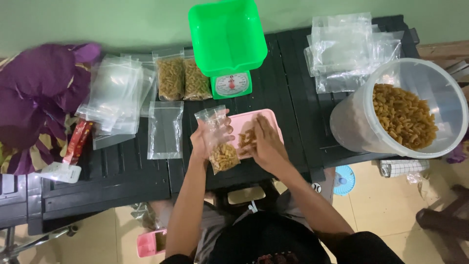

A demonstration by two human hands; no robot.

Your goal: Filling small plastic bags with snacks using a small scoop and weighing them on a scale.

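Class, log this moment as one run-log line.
left hand: holds part-filled clear bag | right hand: on snacks in pink tray | green scale behind

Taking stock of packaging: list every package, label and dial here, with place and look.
Clear bag, part filled with brown snacks, in left hand.
Two filled clear bags, left of scale.
Scale dial, round, white, on green scale.
Empty clear bags, stacked far left.
Empty clear bags, piled far right.
Red packet, left edge.

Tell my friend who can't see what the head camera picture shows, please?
A person's left hand holds a small clear bag partly filled with brown snack pieces, while the right hand reaches into a pink tray of them. On the black table stand a green scale, empty bags and a big tub.
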